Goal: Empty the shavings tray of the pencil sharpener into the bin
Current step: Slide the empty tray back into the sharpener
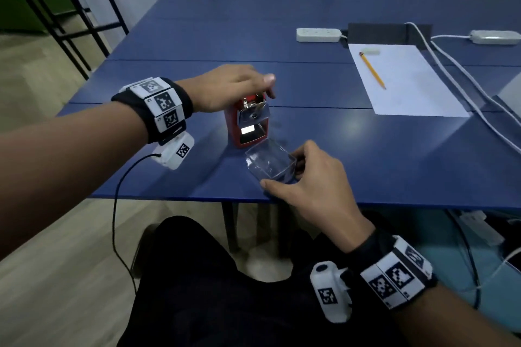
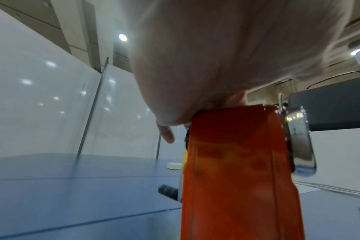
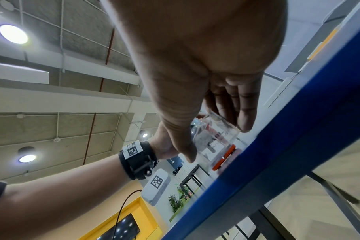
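1. The wide blue panelled surface fills most of the head view; its near edge runs just behind the person's lap, and its left edge falls away to pale wood-look floor. The broad far and left parts of the surface are bare blue.
2. Black metal frame legs stand off the far-left corner, and pale partition panels close the room behind.
3. A white sheet of paper lies to the right, carrying a yellow pencil and a small white eraser. Beyond it sit a white power strip, a dark flat rectangle and white cables running toward the right edge.
4. The red box-shaped pencil sharpener with a metal front stands upright near the near edge, its lower slot open and vacant.
5. The left hand lies over the sharpener's top, fingers curved down around it and pressing it to the surface.
6. The clear plastic shavings tray is out of the sharpener, just in front of it, close to the near edge. What it contains cannot be made out.
7. The right hand pinches the tray between thumb and curled fingers.
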Demonstrator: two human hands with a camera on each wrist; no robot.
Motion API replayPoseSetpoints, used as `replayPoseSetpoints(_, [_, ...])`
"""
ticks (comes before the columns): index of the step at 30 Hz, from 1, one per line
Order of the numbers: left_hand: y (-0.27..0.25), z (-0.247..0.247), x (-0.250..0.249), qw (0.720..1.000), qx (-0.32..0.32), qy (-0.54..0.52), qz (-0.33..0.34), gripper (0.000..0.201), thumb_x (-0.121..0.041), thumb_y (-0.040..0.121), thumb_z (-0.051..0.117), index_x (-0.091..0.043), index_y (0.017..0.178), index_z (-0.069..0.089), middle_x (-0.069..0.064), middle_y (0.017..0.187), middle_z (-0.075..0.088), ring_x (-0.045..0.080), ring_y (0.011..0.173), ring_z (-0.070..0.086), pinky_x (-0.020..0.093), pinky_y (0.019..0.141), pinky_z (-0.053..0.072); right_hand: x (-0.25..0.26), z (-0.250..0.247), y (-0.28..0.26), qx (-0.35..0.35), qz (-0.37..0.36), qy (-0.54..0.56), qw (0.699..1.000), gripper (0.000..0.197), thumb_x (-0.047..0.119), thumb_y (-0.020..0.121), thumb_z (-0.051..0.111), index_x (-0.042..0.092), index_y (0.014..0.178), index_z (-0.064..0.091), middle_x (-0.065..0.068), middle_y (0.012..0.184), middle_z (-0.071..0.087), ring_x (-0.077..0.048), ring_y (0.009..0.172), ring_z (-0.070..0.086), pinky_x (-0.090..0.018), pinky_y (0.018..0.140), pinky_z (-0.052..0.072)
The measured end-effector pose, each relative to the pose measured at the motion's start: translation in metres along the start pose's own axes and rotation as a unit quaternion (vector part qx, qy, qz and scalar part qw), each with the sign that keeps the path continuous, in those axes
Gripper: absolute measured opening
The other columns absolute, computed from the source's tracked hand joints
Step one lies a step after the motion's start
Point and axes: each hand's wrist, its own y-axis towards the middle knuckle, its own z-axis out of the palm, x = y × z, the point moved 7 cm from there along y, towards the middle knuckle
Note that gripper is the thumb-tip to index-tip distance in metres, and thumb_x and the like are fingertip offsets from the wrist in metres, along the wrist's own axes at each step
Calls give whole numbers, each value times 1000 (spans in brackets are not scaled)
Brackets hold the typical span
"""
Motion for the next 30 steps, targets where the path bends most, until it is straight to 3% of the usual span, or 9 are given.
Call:
replayPoseSetpoints(4, [5, 4, 10, 998, -51, -27, -33, 54, -54, 111, 32, -25, 105, 77, -9, 108, 75, 15, 104, 68, 34, 99, 50, 9, 5, 7, -26, -2, -17, 1000, 64, 67, 68, 90, 27, 102, 53, 10, 97, 64, -16, 91, 65, -39, 76, 57])
replayPoseSetpoints(7, [10, 5, 13, 998, -51, -10, -23, 50, -49, 111, 35, -20, 104, 75, -4, 107, 76, 19, 102, 68, 36, 98, 50, 14, 8, 13, -43, 1, -20, 999, 65, 68, 68, 89, 26, 101, 53, 8, 97, 65, -20, 92, 65, -41, 77, 56])
replayPoseSetpoints(12, [13, 5, 15, 999, -51, -7, -6, 49, -47, 112, 35, -20, 105, 74, -9, 103, 74, 5, 90, 64, 23, 85, 46, 18, 9, 23, -57, 5, -16, 998, 66, 69, 69, 89, 24, 102, 53, 5, 98, 66, -22, 93, 65, -45, 80, 58])
replayPoseSetpoints(16, [14, 6, 15, 998, -57, 4, 2, 50, -47, 112, 33, -17, 104, 73, -1, 107, 75, 19, 100, 66, 32, 93, 47, 19, 10, 25, -57, 5, -25, 998, 66, 69, 69, 89, 25, 101, 52, 5, 98, 66, -22, 93, 65, -42, 78, 56])
replayPoseSetpoints(25, [14, 7, 15, 998, -62, -1, 3, 48, -44, 113, 33, -20, 104, 74, -8, 102, 74, 15, 96, 65, 32, 95, 47, 20, 17, 27, -54, 15, -29, 998, 67, 72, 69, 87, 25, 102, 54, 7, 97, 66, -21, 94, 65, -43, 81, 57])
replayPoseSetpoints(30, [15, 7, 17, 998, -64, 5, 2, 53, -48, 110, 31, -13, 102, 71, 5, 105, 75, 27, 102, 67, 44, 99, 51, 22, 11, 29, -71, 9, -25, 997, 66, 72, 69, 87, 25, 102, 55, 8, 95, 67, -20, 93, 66, -45, 82, 59])
